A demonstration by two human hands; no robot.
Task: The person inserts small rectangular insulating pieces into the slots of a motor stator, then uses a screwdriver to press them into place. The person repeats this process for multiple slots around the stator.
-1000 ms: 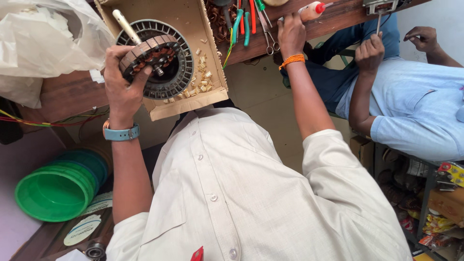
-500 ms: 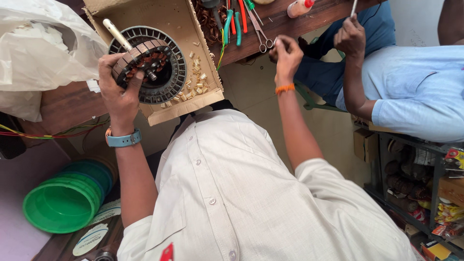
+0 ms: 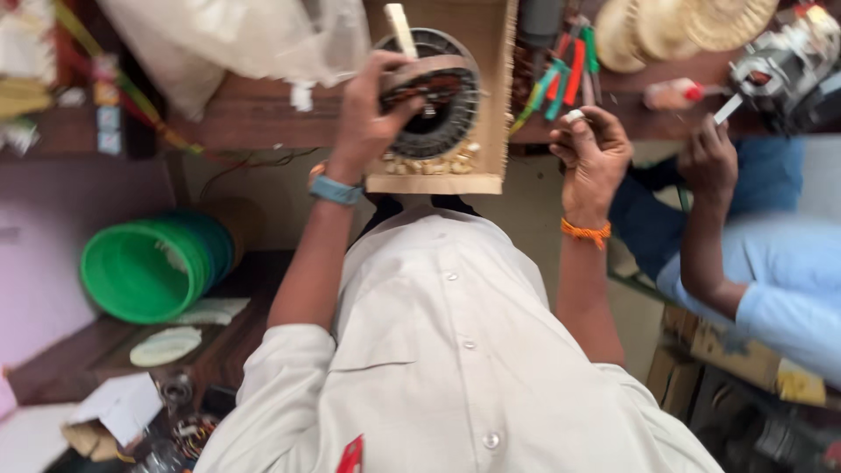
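We saw the left hand point(image 3: 372, 114) wrapped over the top rim of a round motor stator point(image 3: 434, 92), its fingers curled tight on the dark ring, with a pale stick point(image 3: 401, 28) poking up from the ring beside the thumb. The stator sat in a shallow cardboard box point(image 3: 491, 105) that lay on the dark wooden bench point(image 3: 254, 114) and overhung its near edge; small tan bits point(image 3: 429, 164) lay in the box just below the stator. Right of the stator, past the box wall, the right hand point(image 3: 594, 153) hung over the bench edge, its fingers pinched narrow on a small white piece point(image 3: 574, 115). Just beyond that hand, red and green-handled tools point(image 3: 561, 79) lay in a bunch on the bench. Left of the stator, a crumpled pale plastic sheet point(image 3: 236, 39) covered the bench top. Far right of the stator, another person's hand point(image 3: 710, 158), in a light blue sleeve point(image 3: 780, 298), worked at a grey motor point(image 3: 780, 61). Below and left of the stator, well apart, a stack of green bowls point(image 3: 144, 267) rested on a low shelf point(image 3: 96, 359) by a pinkish wall point(image 3: 35, 280), with scraps of paper point(image 3: 123, 407) nearer us
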